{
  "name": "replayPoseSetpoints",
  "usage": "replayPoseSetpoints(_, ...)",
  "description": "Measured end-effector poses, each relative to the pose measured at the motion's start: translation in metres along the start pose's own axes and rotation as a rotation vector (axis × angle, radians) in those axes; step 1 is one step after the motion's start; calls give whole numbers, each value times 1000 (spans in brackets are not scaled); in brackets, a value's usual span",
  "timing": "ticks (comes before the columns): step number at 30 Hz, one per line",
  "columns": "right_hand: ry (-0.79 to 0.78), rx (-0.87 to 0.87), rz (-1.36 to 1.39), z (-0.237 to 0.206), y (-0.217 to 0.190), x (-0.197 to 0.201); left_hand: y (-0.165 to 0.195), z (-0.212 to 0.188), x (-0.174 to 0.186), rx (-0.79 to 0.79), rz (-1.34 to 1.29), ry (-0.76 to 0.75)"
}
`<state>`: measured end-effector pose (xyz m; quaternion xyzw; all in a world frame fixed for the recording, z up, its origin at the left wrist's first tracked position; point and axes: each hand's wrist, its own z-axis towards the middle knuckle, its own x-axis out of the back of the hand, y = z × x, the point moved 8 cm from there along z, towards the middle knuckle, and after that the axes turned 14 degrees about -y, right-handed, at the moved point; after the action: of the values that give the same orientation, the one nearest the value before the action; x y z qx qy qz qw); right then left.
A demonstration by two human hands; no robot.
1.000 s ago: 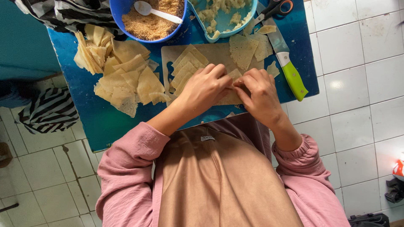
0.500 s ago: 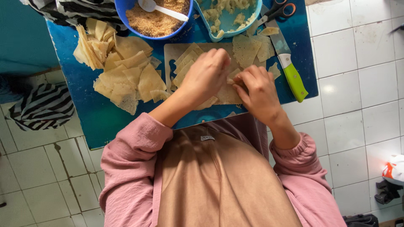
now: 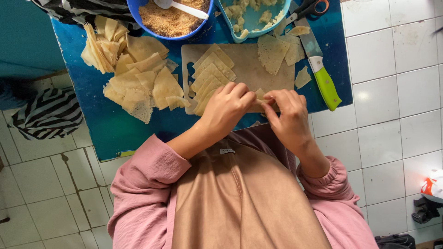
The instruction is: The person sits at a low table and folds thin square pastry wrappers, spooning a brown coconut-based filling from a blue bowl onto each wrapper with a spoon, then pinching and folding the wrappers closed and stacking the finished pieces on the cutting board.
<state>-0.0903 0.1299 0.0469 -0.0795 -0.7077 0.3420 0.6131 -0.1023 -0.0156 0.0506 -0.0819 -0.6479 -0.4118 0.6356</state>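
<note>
Head view: I see left hand [image 3: 227,107] and right hand [image 3: 287,112] meeting at near edge of cutting board [image 3: 244,69], fingers pinched narrow on small pale wrapper piece [image 3: 259,99]. Wrapper stack [image 3: 210,76] on board just beside left hand. Loose wrapper heap [image 3: 134,80] left on blue bench [image 3: 106,129]. Green-handled knife [image 3: 320,69] right. Blue bowl [image 3: 170,20] of crumbs far edge.

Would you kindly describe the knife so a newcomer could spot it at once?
Start at the blue table, then go to the pale cutting board in its middle. Just past the board's right edge lies the knife, pointing toward the table's corner. Its bright green handle sets it apart from the orange-handled scissors beside its blade.
</note>
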Motion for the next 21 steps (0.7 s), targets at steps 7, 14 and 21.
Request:
replayPoseSetpoints(7,113,78,-200,-8,-14,2,25,-13,-16,-56,507,17)
replayPoseSetpoints(14,187,53,-233,-3,-15,4,23,-10,-22,57,655,16)
replayPoseSetpoints(21,163,155,-394,-2,-29,-2,10,-3,-1,136,438,15)
